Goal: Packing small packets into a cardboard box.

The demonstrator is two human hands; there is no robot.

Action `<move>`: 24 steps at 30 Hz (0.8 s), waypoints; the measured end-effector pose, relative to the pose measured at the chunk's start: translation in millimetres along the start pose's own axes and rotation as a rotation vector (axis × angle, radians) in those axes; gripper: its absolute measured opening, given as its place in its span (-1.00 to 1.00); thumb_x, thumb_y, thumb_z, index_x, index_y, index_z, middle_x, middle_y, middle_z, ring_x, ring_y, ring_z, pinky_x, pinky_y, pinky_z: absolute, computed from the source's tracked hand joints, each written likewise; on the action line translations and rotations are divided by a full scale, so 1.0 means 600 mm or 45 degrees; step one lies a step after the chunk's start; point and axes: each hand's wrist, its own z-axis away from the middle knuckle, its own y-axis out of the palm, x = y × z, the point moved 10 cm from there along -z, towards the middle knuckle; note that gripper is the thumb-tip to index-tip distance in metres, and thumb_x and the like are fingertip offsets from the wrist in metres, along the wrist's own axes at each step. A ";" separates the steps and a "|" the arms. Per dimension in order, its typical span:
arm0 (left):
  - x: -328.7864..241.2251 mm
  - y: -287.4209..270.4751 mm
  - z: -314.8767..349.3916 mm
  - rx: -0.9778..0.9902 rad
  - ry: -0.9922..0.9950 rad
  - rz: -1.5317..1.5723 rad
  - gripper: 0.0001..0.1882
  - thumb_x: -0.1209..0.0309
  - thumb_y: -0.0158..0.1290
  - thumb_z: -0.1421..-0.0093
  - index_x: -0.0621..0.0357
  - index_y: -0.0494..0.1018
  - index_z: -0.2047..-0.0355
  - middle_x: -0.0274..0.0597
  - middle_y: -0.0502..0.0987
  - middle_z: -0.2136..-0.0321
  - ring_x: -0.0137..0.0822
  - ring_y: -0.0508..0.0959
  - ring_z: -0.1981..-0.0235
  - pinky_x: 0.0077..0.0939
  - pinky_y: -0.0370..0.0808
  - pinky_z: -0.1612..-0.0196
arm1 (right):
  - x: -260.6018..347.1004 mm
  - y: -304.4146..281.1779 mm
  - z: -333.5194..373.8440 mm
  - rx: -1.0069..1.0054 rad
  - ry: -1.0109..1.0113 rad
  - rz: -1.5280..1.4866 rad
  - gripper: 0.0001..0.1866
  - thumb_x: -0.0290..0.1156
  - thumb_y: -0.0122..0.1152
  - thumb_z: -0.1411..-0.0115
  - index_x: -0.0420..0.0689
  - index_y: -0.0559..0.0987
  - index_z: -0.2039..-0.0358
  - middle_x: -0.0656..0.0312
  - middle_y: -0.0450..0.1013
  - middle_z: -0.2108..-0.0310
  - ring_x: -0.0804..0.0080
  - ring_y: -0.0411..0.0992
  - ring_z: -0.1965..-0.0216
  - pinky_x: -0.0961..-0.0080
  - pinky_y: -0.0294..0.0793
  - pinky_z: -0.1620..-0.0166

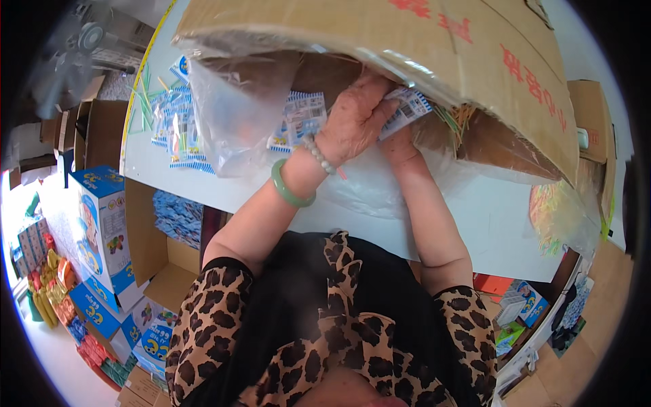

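Note:
A large cardboard box (468, 51) lies tipped on the table with its mouth toward me, lined with clear plastic film (237, 108). At that mouth, my left hand (356, 115) is closed on a small blue-and-white packet (409, 110). A beaded bracelet and a green bangle circle the left wrist. My right hand (400, 141) sits just below the packet, its fingers mostly hidden behind the packet and left hand. Thin green and orange sticks (456, 122) lie inside the box, right of my hands. Another blue-and-white packet (304, 112) shows left of them.
Several packets (180, 129) and loose green sticks (139, 108) lie on the white table (495, 217) at the left. A clear bag of colourful sticks (550, 210) rests at the right edge. Below left stand an open carton of blue packets (178, 216) and blue-and-white boxes (102, 220).

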 end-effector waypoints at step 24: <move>0.097 -0.043 0.114 -0.384 -0.856 0.863 -0.83 0.60 -0.10 -0.19 0.21 0.41 0.22 -0.33 0.52 0.30 -0.55 0.46 0.29 -0.62 0.45 0.23 | -0.052 -0.058 0.022 -0.201 0.592 -0.798 -0.73 -0.51 0.14 -0.13 -0.20 0.47 0.12 0.30 0.45 0.23 0.58 0.38 0.20 0.60 0.35 0.07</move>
